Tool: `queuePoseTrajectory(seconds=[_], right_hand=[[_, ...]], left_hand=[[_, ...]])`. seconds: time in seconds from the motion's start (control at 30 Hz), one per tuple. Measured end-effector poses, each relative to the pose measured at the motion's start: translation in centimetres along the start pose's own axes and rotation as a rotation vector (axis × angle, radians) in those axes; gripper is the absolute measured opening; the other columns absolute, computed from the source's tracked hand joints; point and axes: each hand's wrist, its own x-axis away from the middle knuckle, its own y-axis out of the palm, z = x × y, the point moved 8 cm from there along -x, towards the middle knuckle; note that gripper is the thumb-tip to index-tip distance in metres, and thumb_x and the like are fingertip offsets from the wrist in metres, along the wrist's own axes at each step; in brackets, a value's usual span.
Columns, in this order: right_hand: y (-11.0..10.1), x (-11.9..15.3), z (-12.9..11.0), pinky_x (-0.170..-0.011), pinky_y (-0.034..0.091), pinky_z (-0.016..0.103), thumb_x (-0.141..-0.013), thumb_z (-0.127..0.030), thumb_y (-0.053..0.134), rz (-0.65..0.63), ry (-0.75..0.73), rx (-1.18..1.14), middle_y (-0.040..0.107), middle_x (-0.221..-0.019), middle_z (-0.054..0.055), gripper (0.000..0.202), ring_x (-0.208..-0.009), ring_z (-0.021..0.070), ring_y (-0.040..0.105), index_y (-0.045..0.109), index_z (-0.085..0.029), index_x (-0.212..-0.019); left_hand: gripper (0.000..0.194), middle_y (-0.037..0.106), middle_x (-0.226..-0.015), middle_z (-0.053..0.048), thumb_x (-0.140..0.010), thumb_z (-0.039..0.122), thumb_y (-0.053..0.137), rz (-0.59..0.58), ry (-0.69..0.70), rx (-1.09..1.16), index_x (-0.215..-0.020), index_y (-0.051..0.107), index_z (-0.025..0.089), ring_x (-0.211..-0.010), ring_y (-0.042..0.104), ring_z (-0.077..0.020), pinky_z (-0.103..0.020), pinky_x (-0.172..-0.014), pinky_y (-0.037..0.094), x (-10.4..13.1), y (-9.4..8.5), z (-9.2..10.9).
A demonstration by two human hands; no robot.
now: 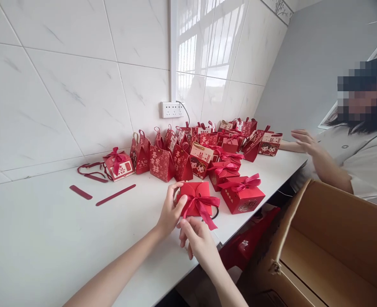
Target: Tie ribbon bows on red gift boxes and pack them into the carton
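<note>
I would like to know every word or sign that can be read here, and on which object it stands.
"吾家有囍": red triangular paper box
"囍": cream-and-red paper box with cartoon faces
"囍": similar cream-and-red box at the far right
"囍": white-fronted paper box with red bow
The gold writing on the red cube-shaped box is too small to read, as are most rear boxes' texts.

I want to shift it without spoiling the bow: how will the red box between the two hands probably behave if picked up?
The red box looks like folded card, so it is probably light and could dent if squeezed. Its pink ribbon seems floppy, with loose tails hanging in front that would likely swing or snag on the fingers.
</note>
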Motion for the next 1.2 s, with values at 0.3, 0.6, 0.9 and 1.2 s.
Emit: queuePoseTrajectory(seconds=[0.3,0.6,0.9,1.2], right_hand=[[-0.4,-0.4,0.9,-0.032,0.026,0.017,-0.081,-0.056,0.050,-0.059,-0.039,-0.017,0.050,-0.062,-0.004,0.041,-0.034,0.0021,0.036,0.051,-0.016,-0.072],[-0.5,0.0,1.0,-0.036,0.024,0.018,-0.081,-0.057,0.052,-0.095,-0.068,0.011,0.050,-0.056,-0.004,0.042,-0.039,0.0047,0.040,0.052,-0.017,-0.071],[0.4,0.4,2.0,-0.036,0.024,0.019,-0.081,-0.055,0.054,-0.169,-0.006,-0.006,0.052,-0.056,-0.004,0.040,-0.035,0.0050,0.042,0.048,-0.017,-0.067],[-3.6,1.7,0.3,-0.037,0.026,0.022,-0.074,-0.048,0.063,-0.086,0.105,0.328,0.049,-0.048,-0.004,0.034,-0.032,0.0066,0.036,0.057,-0.018,-0.058]], left_hand=[[0.063,0.050,-0.117,-0.009,-0.064,0.030,0.071,0.050,-0.210,-0.027,-0.117,0.038,0.021,-0.114,0.051,-0.0227,-0.039,-0.098,0.041,-0.9,0.4,-0.5],[0.059,0.057,-0.104,-0.006,-0.064,0.032,0.072,-0.068,-0.311,-0.013,-0.111,0.038,0.021,-0.094,0.061,-0.0211,-0.039,-0.087,0.047,-0.6,1.4,-0.7],[0.057,0.060,-0.092,-0.002,-0.064,0.030,0.072,-0.059,-0.295,-0.024,-0.108,0.038,0.022,-0.086,0.062,-0.0193,-0.038,-0.083,0.048,-0.5,1.3,-0.7],[0.055,0.060,-0.089,-0.001,-0.065,0.031,0.071,-0.092,-0.270,-0.053,-0.108,0.036,0.022,-0.084,0.062,-0.0185,-0.037,-0.084,0.048,-0.6,1.5,-0.5]])
